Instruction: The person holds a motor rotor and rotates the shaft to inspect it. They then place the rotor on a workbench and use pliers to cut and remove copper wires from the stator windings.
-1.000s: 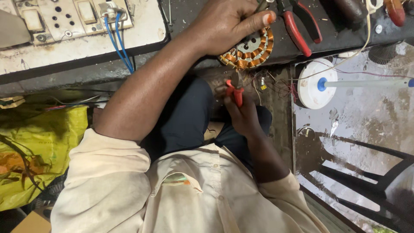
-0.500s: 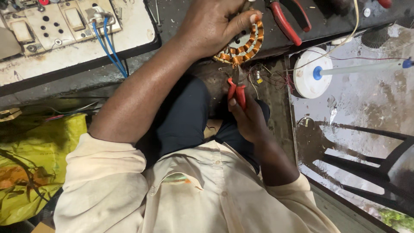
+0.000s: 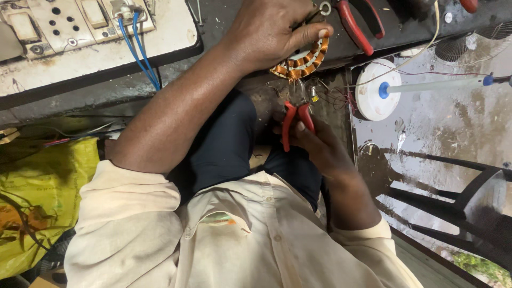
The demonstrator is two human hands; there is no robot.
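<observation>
At the edge of a cluttered desk point(image 3: 224, 80), a person's left hand point(image 3: 266, 34) clamps down over a copper-wound stator coil point(image 3: 301, 61), fingers wrapped across its top and the thumb pressed on its rim, apparently to keep the ring from shifting while its thin lead wires hang free below. Just beneath that grip, the right hand point(image 3: 320, 146) is closed around the red handles of a small pair of pliers point(image 3: 296, 122), nose pointed up toward the dangling wires; the tool sits near the coil, though whether its tip actually pinches a wire is too fine to tell. The coil overhangs the desk's front edge, a placement that seems meant to leave the leads reachable from underneath.

Beyond the left hand, toward its fingertips, a larger red-handled plier point(image 3: 357, 21) lies on the desk, within easy reach. Away from the left forearm on the outer side, a worn switchboard point(image 3: 69, 21) with blue wires point(image 3: 138, 48) rests on the same surface. Out past the right hand, a white round base with a pale rod point(image 3: 376, 96) lies on the wet floor point(image 3: 453, 133), next to a dark chair frame point(image 3: 453, 197). A yellow bag point(image 3: 37, 197) slumps near the left elbow.
</observation>
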